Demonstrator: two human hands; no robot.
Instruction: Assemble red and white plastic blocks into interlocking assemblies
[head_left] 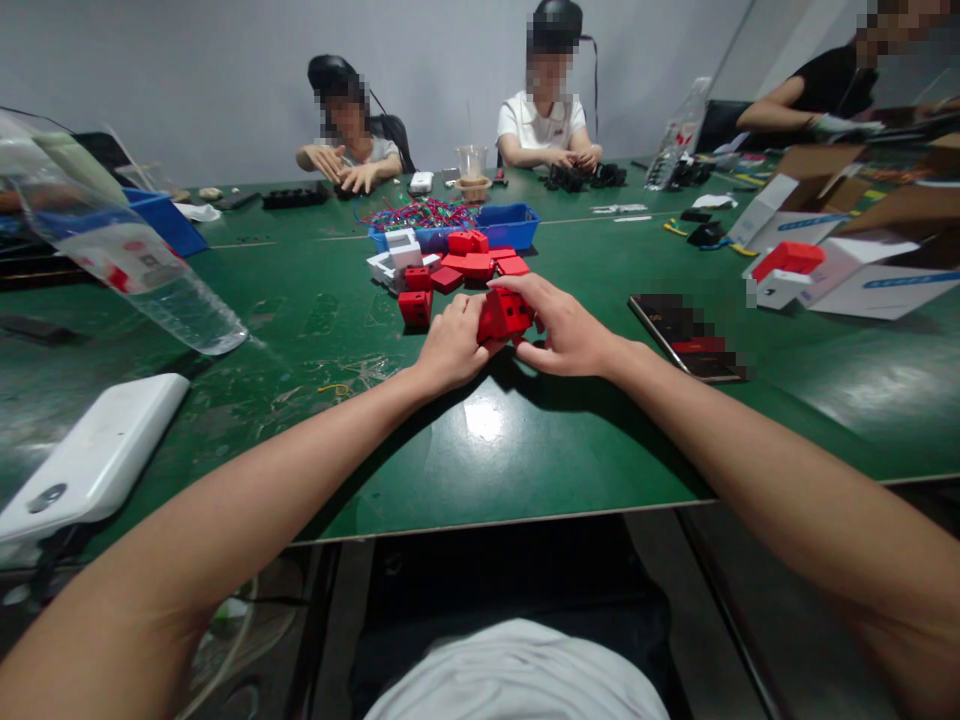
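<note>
Both hands meet over the green table (420, 470), around a red plastic housing (512, 312) with small dark holes in its face. My left hand (456, 340) grips it from the left, fingers closed on its side. From the right, my right hand (562, 325) curls over it, with the index finger along the top and the thumb below. Just beyond lie more red box-like parts (469, 266) in a loose pile. A separate red block (415, 310) rests left of my left hand, and white plastic parts (394, 262) lie behind it.
A blue bin (517, 228) of coloured wires stands behind the pile. To the left are a tilted plastic bottle (172, 270) and a white device (97, 455). On the right lie a phone (686, 340) and open cartons (862, 270). Several people sit across the table.
</note>
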